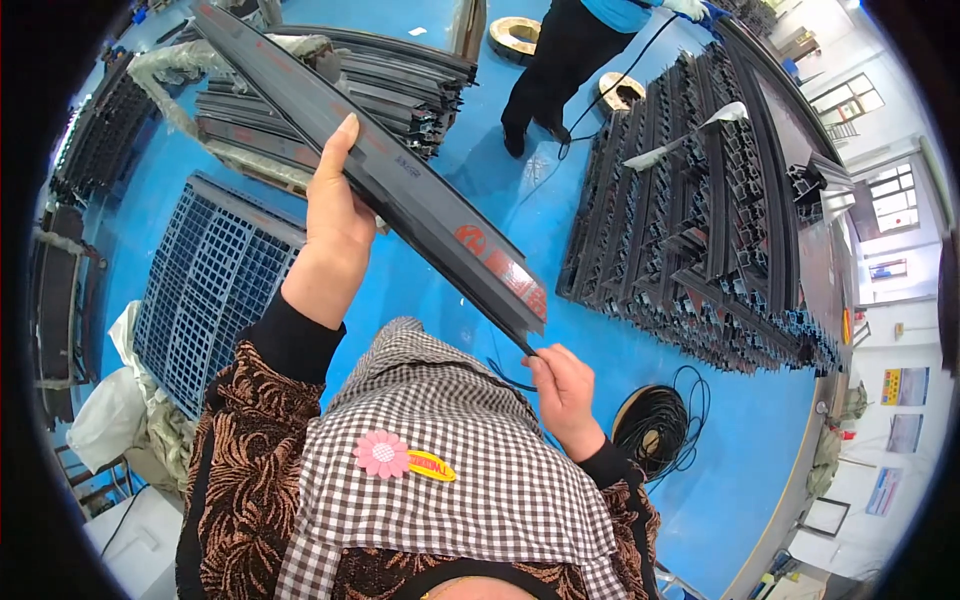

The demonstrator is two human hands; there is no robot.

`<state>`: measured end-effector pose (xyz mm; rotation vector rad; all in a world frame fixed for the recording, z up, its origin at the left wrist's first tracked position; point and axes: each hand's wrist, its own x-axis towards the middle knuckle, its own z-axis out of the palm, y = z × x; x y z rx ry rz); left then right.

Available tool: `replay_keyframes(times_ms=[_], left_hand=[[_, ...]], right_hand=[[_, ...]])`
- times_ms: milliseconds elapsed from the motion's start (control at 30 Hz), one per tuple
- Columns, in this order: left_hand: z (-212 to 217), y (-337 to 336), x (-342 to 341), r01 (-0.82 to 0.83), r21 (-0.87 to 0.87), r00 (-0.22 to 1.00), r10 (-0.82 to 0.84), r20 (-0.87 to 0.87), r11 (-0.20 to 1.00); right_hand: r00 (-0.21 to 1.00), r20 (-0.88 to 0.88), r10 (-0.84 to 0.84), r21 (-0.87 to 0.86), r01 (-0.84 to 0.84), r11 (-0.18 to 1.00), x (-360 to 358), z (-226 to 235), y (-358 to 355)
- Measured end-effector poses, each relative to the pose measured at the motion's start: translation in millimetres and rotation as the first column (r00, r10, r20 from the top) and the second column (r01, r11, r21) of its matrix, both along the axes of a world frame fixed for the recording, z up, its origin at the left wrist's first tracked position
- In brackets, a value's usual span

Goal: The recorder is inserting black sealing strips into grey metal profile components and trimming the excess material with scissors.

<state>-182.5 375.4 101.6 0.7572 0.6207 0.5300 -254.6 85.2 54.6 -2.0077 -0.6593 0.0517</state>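
A long dark grey profile [400, 172] with red printed marks slants across the view, its near end low at the right. My left hand [335, 235] is closed around its middle, thumb on the upper face. At the near end, the fingers of my right hand [565, 395] are pinched on a thin black strip [527, 350] at the profile's edge. A loose length of black strip hangs beside that hand, in front of my checked apron [420, 400]. How far the strip runs along the profile is hidden.
A coil of black strip [650, 432] lies on the blue floor [730, 430] at the right. Tall stacks of dark profiles [690, 220] stand right, more profiles [390, 80] far left. A blue plastic grid pallet [215, 280] is at left. Another person [560, 60] stands ahead, holding black strip.
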Motion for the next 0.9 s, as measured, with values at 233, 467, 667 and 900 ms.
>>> replay_keyframes(times_ms=[233, 467, 667, 900], left_hand=[[-1, 14, -14, 0.044, -0.002, 0.999, -0.044, 0.015, 0.999], [-1, -3, -5, -0.034, -0.068, 0.996, 0.040, 0.081, 0.997], [10, -3, -9, -0.065, -0.129, 0.996, 0.072, 0.054, 0.990], [-3, 1, -3, 0.007, -0.036, 0.999, -0.005, 0.048, 0.999]], right_hand=[[0.994, -0.103, 0.035, 0.077, -0.027, 0.997, -2, 5, 0], [0.998, 0.056, 0.028, -0.071, -0.024, 0.997, -5, 4, 2], [1.000, -0.004, -0.013, 0.066, 0.013, 0.998, 6, -2, 11], [0.998, 0.063, 0.012, 0.024, -0.013, 1.000, 8, -1, 12]])
